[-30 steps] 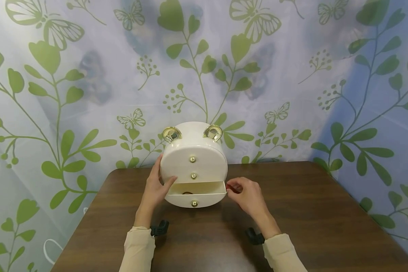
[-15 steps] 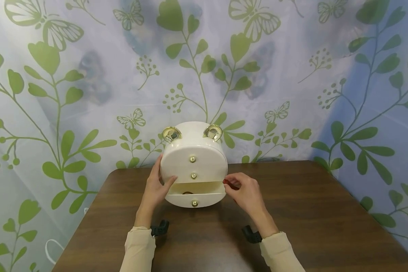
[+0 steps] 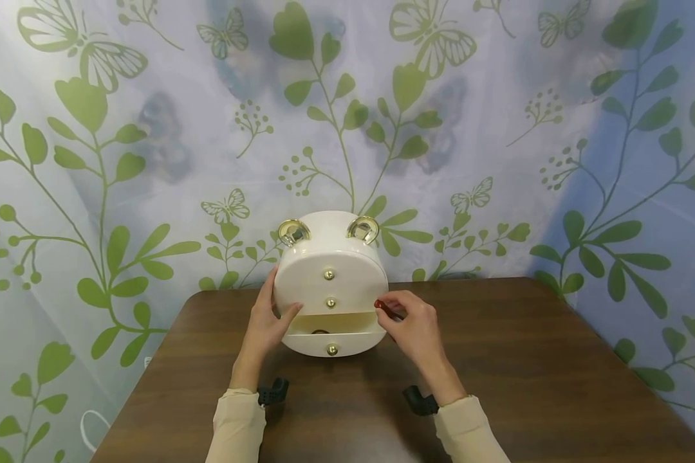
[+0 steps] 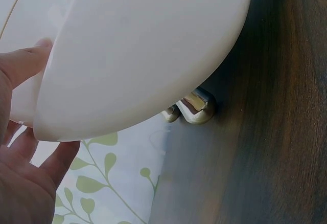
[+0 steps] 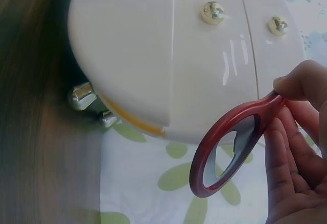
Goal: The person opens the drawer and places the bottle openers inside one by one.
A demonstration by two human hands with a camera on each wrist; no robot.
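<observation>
A white drawer box [image 3: 301, 273] with two gold ears and gold knobs stands on the table, its bottom drawer [image 3: 307, 344] pulled out. A brown curved thing [image 3: 320, 332] shows just over the drawer's front wall. My left hand [image 3: 266, 325] grips the box's left side, thumb on the front face and fingers round the side. My right hand [image 3: 414, 328] pinches a red-rimmed bottle opener [image 5: 265, 107] by its narrow end, right beside the drawer's right corner. In the right wrist view the opener's wide loop points away from the fingers and overlaps the box.
The brown wooden table [image 3: 498, 373] extends around the box on both sides. Close behind it hangs a pale curtain [image 3: 486, 128] printed with green leaves and butterflies. Small metallic feet [image 4: 196, 112] hold the box up. A white cable [image 3: 87, 431] loops down past the table's left edge.
My right hand has moved slightly left and up with the bottle opener, from beside the drawer's right end to overlapping its right corner. The left hand keeps its grip on the box.
</observation>
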